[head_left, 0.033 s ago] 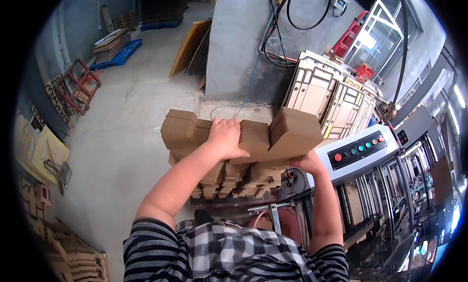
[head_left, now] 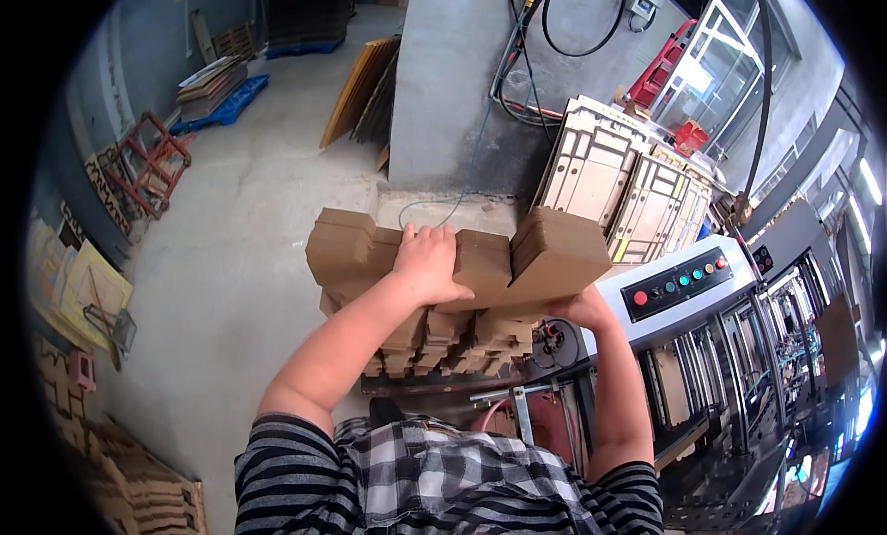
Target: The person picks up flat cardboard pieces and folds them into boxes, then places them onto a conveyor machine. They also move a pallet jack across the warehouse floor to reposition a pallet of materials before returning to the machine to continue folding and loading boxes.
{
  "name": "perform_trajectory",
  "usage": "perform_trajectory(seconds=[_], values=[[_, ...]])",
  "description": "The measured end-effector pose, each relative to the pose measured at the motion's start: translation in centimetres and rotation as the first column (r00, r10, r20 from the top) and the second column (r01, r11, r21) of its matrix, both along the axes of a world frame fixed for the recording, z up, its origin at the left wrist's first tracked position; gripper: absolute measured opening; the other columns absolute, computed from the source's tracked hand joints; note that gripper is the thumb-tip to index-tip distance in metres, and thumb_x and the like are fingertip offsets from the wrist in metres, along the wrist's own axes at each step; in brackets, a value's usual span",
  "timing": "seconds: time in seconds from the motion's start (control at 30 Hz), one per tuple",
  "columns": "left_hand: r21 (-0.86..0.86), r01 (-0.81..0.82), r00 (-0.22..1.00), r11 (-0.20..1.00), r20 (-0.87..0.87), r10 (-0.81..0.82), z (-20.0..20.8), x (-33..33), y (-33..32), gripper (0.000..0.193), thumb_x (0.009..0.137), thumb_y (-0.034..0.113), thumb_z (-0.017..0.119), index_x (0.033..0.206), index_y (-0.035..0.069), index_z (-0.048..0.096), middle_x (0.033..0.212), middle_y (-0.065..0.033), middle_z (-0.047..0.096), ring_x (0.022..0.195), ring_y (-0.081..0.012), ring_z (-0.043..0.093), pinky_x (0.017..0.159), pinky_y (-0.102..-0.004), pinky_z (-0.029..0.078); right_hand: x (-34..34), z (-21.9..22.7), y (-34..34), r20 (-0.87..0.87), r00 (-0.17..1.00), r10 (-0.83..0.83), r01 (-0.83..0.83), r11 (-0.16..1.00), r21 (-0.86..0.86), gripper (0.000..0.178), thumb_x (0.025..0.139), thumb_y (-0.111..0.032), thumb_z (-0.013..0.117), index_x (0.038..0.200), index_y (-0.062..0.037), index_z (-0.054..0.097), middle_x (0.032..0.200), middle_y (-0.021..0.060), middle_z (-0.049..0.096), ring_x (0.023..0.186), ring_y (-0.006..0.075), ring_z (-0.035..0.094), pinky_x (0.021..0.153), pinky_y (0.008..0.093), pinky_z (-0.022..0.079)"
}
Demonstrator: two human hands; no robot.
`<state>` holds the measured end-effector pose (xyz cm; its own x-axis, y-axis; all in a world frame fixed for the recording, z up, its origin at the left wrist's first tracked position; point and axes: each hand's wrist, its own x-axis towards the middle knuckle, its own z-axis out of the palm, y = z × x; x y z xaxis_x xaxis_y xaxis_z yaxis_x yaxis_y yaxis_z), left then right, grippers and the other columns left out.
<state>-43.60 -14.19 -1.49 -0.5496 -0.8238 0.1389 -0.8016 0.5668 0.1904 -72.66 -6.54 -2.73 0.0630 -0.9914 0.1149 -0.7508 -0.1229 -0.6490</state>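
A bundle of brown die-cut cardboard blanks (head_left: 480, 267) stands across the space before me, its notched top edge facing up. My left hand (head_left: 428, 265) is closed over that edge, left of the middle, with the fingers over the far side and the thumb against the near face. At the bundle's right end, my right hand (head_left: 584, 310) grips the lower corner; its fingers are partly hidden behind the cardboard. Below and nearer to me sit more stacked cardboard blanks (head_left: 443, 336), with ragged, stepped edges. They rest above a dark reddish board.
To the right runs a machine with a button panel (head_left: 679, 284) and metal rails. Wooden die boards (head_left: 591, 165) lean by the grey wall (head_left: 443, 91). A red metal frame (head_left: 151, 165) and a blue pallet (head_left: 226, 108) stand at left. A pink tub (head_left: 550, 429) is near my waist.
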Motion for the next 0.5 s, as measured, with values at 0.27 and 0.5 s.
perform_trajectory(seconds=[0.27,0.5], values=[[-0.137,-0.062,0.997,0.989,-0.050,0.056,-2.1,-0.4,0.8,0.103,0.066,0.058,0.068,0.134,-0.008,0.028,0.137,-0.0206,0.035,0.131,-0.0331,0.027,0.109,-0.0491,0.016,-1.6,-0.7,0.1,0.058,0.998,0.023,-0.022,1.000,-0.020,0.073,0.053,-0.010,0.080,0.119,-0.0014,0.050,0.114,0.0140,0.057,0.106,0.0271,0.054,0.091,0.0350,0.044],[-0.085,-0.016,0.996,0.996,0.088,0.023,-0.2,0.0,1.6,0.104,0.070,0.060,0.064,0.137,-0.008,0.023,0.143,-0.0219,0.028,0.136,-0.0334,0.021,0.111,-0.0472,0.012,-0.4,0.9,0.3,0.047,0.995,0.090,-0.090,0.996,0.009,0.062,0.057,-0.010,0.077,0.114,-0.0032,0.054,0.106,0.0133,0.061,0.102,0.0268,0.057,0.087,0.0357,0.045]])
